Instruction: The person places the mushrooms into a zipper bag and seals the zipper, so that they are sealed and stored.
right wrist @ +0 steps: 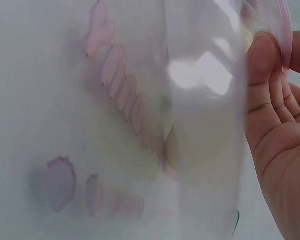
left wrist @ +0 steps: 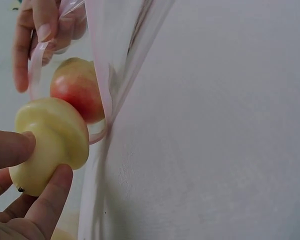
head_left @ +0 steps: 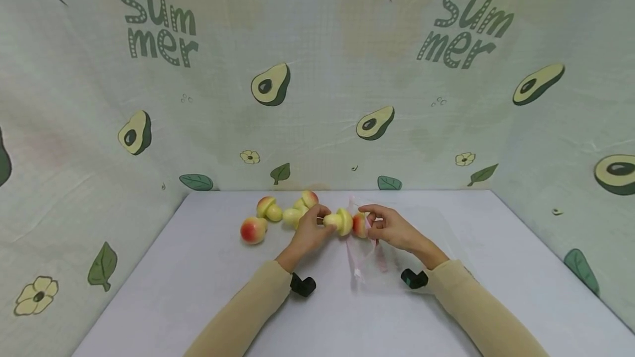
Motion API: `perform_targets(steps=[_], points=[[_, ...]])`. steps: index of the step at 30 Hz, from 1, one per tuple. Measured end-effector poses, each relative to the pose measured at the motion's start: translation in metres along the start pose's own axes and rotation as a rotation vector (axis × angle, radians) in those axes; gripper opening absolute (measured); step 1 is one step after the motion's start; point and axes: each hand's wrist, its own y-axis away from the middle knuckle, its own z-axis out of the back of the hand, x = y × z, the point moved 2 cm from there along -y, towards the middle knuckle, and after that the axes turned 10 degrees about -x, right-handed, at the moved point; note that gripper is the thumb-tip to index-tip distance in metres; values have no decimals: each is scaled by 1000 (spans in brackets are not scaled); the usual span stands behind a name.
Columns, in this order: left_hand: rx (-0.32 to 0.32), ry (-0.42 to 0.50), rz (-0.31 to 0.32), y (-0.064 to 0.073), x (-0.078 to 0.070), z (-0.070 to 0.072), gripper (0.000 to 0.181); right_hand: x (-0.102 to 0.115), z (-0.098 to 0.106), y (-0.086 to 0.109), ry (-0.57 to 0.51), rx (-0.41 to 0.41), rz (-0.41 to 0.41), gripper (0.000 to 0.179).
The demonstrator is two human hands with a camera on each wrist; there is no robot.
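Observation:
A pale yellow mushroom-shaped toy (left wrist: pixel 50 145) is pinched between the thumb and fingers of my left hand (head_left: pixel 308 231). Its stem end faces my palm and its wide cap points toward the mouth of a clear plastic zip bag (right wrist: pixel 205 145). At that mouth sits a second, red-and-yellow mushroom-shaped toy (left wrist: pixel 76 91), partly covered by the bag's edge. My right hand (head_left: pixel 395 231) grips the pink-rimmed edge of the bag with thumb and fingers and holds the opening apart. Pink and purple print shows through the film in the right wrist view.
Several more red-and-yellow mushroom-shaped toys lie left of my hands, among them one at the near left (head_left: pixel 253 231) and one behind it (head_left: pixel 268 209). A white table (head_left: pixel 173 291) carries everything. A printed cloth (head_left: pixel 317 81) hangs behind and at both sides.

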Motion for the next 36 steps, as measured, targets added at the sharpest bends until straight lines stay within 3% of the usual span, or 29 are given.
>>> perform_targets(steps=[14,22,36], points=[[12,-8,20,-3,-1,-10,29,-2,-1,0,-6,25,52,51],[14,29,12,-4,-2,-18,30,-2,-2,-1,-4,34,64,50],[49,75,60,-8,3,-35,31,0,-2,0,12,39,88,51]])
